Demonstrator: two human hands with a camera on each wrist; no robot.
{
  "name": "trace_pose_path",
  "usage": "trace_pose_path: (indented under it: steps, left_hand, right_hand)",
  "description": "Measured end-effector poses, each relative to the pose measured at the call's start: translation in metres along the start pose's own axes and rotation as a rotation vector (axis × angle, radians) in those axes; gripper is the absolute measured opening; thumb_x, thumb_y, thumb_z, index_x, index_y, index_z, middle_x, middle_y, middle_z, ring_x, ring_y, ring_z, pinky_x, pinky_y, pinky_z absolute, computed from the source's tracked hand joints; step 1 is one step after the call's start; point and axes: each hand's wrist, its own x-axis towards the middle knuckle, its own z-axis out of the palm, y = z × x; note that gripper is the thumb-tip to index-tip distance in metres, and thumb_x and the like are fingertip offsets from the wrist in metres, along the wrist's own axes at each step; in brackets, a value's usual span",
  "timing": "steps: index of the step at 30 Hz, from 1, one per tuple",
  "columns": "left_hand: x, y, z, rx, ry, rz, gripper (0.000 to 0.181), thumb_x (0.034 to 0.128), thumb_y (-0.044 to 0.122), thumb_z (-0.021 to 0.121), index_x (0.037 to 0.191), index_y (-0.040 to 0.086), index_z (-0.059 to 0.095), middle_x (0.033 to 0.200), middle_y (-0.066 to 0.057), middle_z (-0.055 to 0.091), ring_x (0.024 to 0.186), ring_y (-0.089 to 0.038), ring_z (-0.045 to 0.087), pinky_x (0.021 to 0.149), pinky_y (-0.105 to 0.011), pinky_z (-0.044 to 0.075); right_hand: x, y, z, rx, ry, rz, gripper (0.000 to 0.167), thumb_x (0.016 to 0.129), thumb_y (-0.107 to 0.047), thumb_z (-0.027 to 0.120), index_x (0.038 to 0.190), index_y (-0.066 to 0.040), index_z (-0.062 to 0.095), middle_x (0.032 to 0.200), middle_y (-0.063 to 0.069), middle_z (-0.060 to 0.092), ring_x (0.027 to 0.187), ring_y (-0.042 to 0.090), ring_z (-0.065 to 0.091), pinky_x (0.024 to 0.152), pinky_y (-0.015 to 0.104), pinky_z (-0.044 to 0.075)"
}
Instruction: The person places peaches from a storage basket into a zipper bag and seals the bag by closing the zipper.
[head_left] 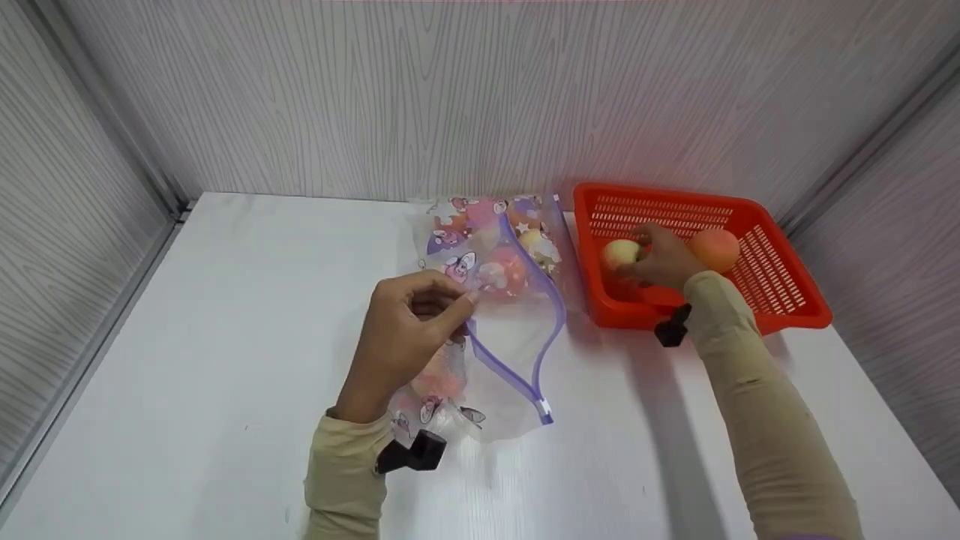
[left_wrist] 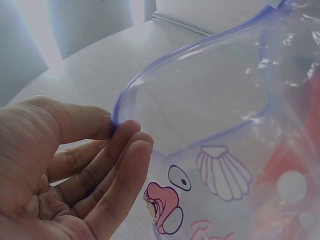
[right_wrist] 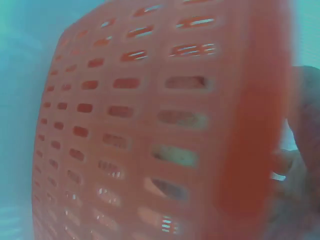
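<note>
My left hand [head_left: 409, 322] pinches the purple zip edge of a clear printed zip bag [head_left: 510, 412] between thumb and fingertips. The bag's mouth gapes wide, as the left wrist view also shows; a shell and a cartoon figure are printed on its side. Reddish fruit [head_left: 439, 379] shows through the plastic. My right hand [head_left: 664, 259] reaches into a red slotted basket [head_left: 787, 307], thumb and fingers spread about the right side of a pale yellow round fruit [head_left: 619, 255]. Whether they grip it is unclear; the right wrist view is blurred, with the basket wall in front.
An orange-red round fruit [head_left: 714, 250] lies in the basket right of my right hand. Behind the gaping bag lies another printed zip bag [head_left: 525, 206] with fruit inside. Both bags and the basket stand on a white table [head_left: 247, 337] against a grey wood-grain panel [head_left: 360, 97].
</note>
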Motion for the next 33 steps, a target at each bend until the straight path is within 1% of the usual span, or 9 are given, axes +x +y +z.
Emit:
trace_pose_path:
  steps: [3,6,8,11,15,19,24,28,33]
  left_hand:
    - [0.001,-0.001,-0.001,0.011,0.006,0.0,0.006,0.0928,0.006,0.073,0.089,0.001,0.074,0.077,-0.006,0.07,0.063,-0.021,0.069,0.061,-0.035,0.062]
    - [0.002,-0.002,-0.001,0.014,0.006,-0.003,0.007,0.093,0.007,0.073,0.09,0.002,0.074,0.078,-0.006,0.071,0.063,-0.021,0.069,0.062,-0.035,0.062]
    - [0.002,-0.002,-0.001,0.014,0.003,-0.009,0.008,0.0931,0.008,0.073,0.09,0.001,0.074,0.078,-0.006,0.071,0.063,-0.021,0.069,0.062,-0.035,0.062]
    - [0.002,-0.003,-0.001,0.016,0.004,-0.017,0.008,0.0928,0.008,0.073,0.089,0.001,0.074,0.077,-0.006,0.071,0.063,-0.022,0.068,0.061,-0.035,0.062]
    - [0.001,-0.005,0.0,0.021,0.009,-0.018,0.007,0.0924,0.007,0.073,0.088,0.002,0.074,0.076,-0.006,0.07,0.062,-0.022,0.068,0.06,-0.035,0.062]
    - [0.0,-0.007,0.002,0.019,0.003,-0.021,0.007,0.0927,0.007,0.073,0.089,0.001,0.074,0.076,-0.006,0.07,0.062,-0.022,0.068,0.061,-0.035,0.062]
    - [-0.001,-0.005,0.005,0.011,-0.005,-0.024,0.009,0.0935,0.008,0.073,0.089,0.001,0.074,0.077,-0.005,0.07,0.062,-0.021,0.068,0.061,-0.036,0.062]
    - [-0.001,-0.004,0.007,0.014,-0.015,-0.008,0.01,0.0939,0.009,0.072,0.088,0.001,0.074,0.076,-0.005,0.07,0.062,-0.021,0.068,0.06,-0.036,0.062]
    - [0.0,-0.002,0.007,0.014,-0.015,-0.004,0.01,0.0939,0.011,0.073,0.086,0.004,0.074,0.075,-0.005,0.069,0.061,-0.021,0.067,0.06,-0.036,0.062]
  right_hand:
    - [-0.006,0.0,-0.001,0.13,0.067,-0.076,0.065,0.093,-0.021,0.076,0.146,0.001,0.046,0.131,0.019,0.053,0.096,0.027,0.067,0.087,0.037,0.061]
    - [-0.013,-0.002,0.0,0.279,0.15,-0.098,0.057,0.093,-0.023,0.076,0.141,0.0,0.054,0.126,0.015,0.056,0.089,0.023,0.071,0.083,0.031,0.061]
    - [-0.019,-0.004,0.003,0.392,0.201,-0.095,0.058,0.092,-0.023,0.077,0.141,-0.001,0.054,0.126,0.013,0.055,0.091,0.021,0.071,0.083,0.031,0.061]
    - [-0.029,-0.007,0.012,0.58,0.259,-0.086,0.062,0.091,-0.024,0.079,0.142,-0.002,0.052,0.129,0.013,0.051,0.1,0.025,0.067,0.085,0.033,0.061]
    - [-0.044,-0.012,0.029,0.886,0.255,-0.104,0.074,0.088,-0.022,0.081,0.149,-0.008,0.042,0.141,0.015,0.042,0.12,0.032,0.056,0.094,0.039,0.057]
    - [-0.063,-0.019,0.046,1.083,0.215,-0.192,0.074,0.089,-0.019,0.081,0.15,-0.013,0.039,0.151,0.014,0.035,0.132,0.038,0.048,0.1,0.042,0.053]
    - [-0.088,-0.034,0.063,1.222,0.218,-0.338,0.062,0.096,-0.012,0.072,0.149,-0.013,0.04,0.154,0.013,0.032,0.136,0.042,0.045,0.105,0.044,0.05]
    - [-0.107,-0.045,0.073,1.246,0.248,-0.438,0.056,0.097,-0.008,0.067,0.146,-0.012,0.042,0.152,0.014,0.036,0.136,0.041,0.044,0.104,0.046,0.05]
    - [-0.121,-0.057,0.076,1.228,0.247,-0.509,0.052,0.096,-0.002,0.064,0.143,-0.01,0.045,0.15,0.016,0.039,0.135,0.04,0.042,0.101,0.048,0.052]
